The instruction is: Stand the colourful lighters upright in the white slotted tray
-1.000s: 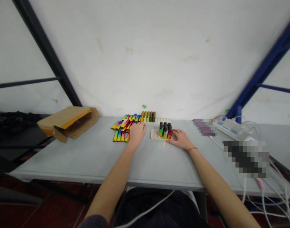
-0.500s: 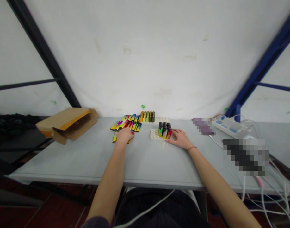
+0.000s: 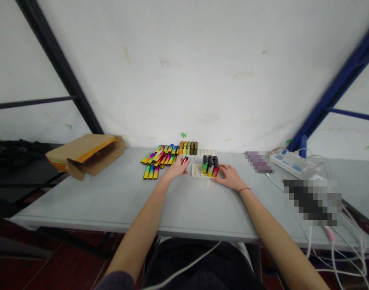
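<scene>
My left hand [image 3: 176,168] is closed around a red lighter [image 3: 184,160], held just left of a white holed tray [image 3: 196,170]. Black-topped lighters [image 3: 210,166] in green, yellow and red stand upright in the right part of that tray; its left part shows bare holes. My right hand [image 3: 231,177] lies at the tray's right end, thumb along the front corner and fingers behind, against the lighters. Shiny multicoloured lighters [image 3: 151,172] lie flat in rows to the left of my left hand.
Behind are rows of upright yellow to brown pieces [image 3: 188,148] and a second white tray [image 3: 207,152]. An opened cardboard box [image 3: 84,155] lies at the left. On the right are a power strip [image 3: 293,161], white cables [image 3: 361,241] and blurred-out items.
My left hand has lifted a red lighter from the front row and carried it right, toward the tray. My right hand has stayed in place.
</scene>
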`<action>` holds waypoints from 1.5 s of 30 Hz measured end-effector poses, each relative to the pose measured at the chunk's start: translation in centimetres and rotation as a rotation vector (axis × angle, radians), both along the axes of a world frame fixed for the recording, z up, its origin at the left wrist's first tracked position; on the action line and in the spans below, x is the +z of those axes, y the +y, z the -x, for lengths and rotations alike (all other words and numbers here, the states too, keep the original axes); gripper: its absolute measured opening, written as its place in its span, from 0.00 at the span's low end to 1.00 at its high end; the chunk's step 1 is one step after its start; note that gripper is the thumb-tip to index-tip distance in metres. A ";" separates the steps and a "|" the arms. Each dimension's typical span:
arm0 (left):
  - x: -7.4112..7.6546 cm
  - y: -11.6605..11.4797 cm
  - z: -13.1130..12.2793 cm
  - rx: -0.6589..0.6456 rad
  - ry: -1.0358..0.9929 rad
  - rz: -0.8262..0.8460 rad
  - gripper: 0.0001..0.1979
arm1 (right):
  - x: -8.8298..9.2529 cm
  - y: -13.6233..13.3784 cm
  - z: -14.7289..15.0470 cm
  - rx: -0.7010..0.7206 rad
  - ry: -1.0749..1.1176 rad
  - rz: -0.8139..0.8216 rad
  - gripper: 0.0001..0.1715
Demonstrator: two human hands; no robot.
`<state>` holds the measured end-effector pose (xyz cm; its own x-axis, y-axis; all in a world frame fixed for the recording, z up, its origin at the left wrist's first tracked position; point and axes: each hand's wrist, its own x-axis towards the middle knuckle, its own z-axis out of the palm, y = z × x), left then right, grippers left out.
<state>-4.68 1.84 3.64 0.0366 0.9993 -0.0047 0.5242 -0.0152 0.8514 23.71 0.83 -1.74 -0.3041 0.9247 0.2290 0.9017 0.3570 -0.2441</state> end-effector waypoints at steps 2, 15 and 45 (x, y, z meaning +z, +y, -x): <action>-0.4 0.2 -0.7 0.021 -0.242 0.036 0.07 | 0.0 0.0 0.0 -0.007 -0.001 -0.001 0.39; 0.2 -1.1 -3.6 0.088 -0.805 0.278 0.20 | -0.1 0.1 -0.1 0.008 0.004 -0.011 0.38; -0.8 -1.3 -4.8 0.287 -0.880 0.223 0.19 | -0.1 0.0 0.0 0.000 0.006 -0.011 0.38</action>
<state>0.12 0.52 2.85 -0.1292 0.9500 -0.2841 -0.3481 0.2248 0.9101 23.72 0.86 -1.84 -0.3023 0.9221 0.2414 0.9002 0.3595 -0.2458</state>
